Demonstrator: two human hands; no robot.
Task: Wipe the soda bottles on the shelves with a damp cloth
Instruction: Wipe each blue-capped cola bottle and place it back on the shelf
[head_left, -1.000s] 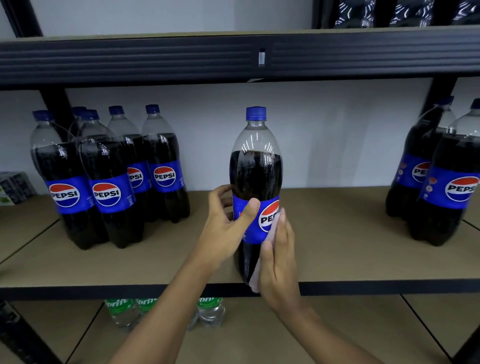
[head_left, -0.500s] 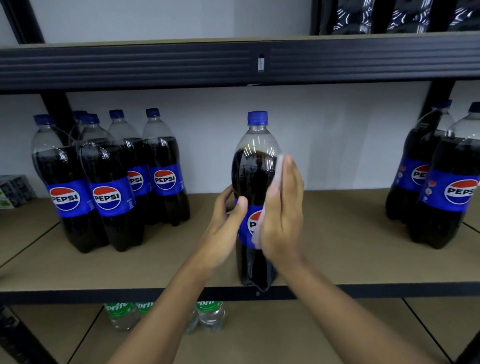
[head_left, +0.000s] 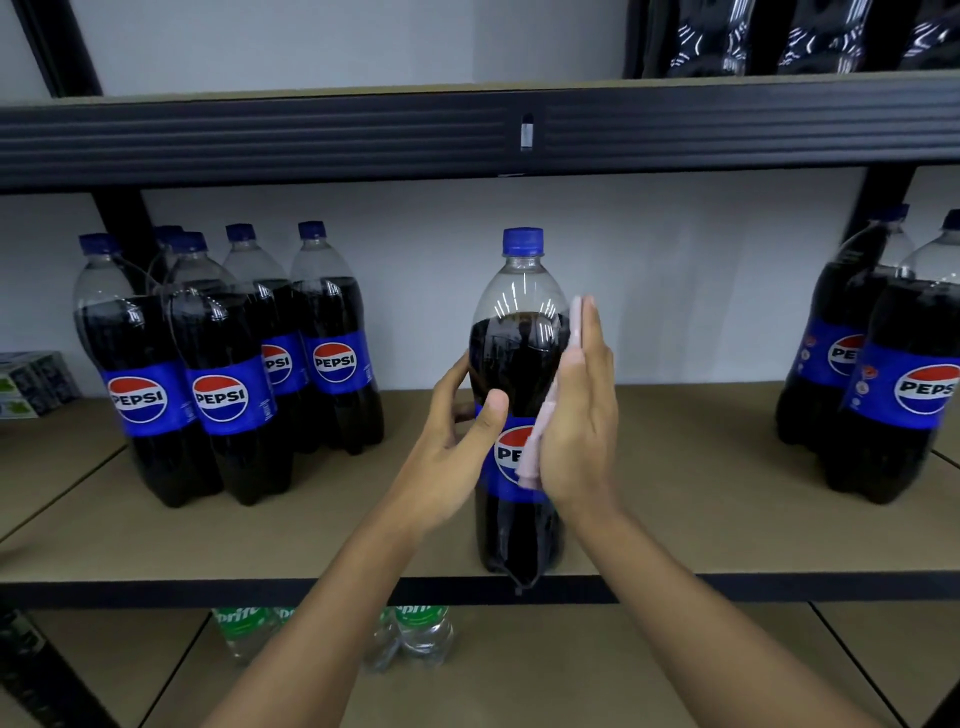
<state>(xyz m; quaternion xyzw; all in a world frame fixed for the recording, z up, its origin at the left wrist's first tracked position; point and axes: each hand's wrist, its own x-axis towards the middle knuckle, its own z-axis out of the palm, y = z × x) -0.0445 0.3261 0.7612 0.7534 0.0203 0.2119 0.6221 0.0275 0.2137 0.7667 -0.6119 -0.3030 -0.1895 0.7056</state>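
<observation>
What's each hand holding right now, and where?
Left hand grips the Pepsi bottle at the label's top; right hand presses the cloth flat on its side.

Dim, even light; sharp centre, bowed edges.

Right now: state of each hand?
Left hand: grips the Pepsi bottle in the middle.
Right hand: open, straight fingers pressing the cloth against that bottle.

The brown shelf (head_left: 701, 519) has a black front edge. One bottle (head_left: 519, 353) stands in the middle by that edge. There is a bunch of bottles (head_left: 228, 374) on the left, more bottles (head_left: 883, 374) on the right and small boxes (head_left: 31, 382) far left.
</observation>
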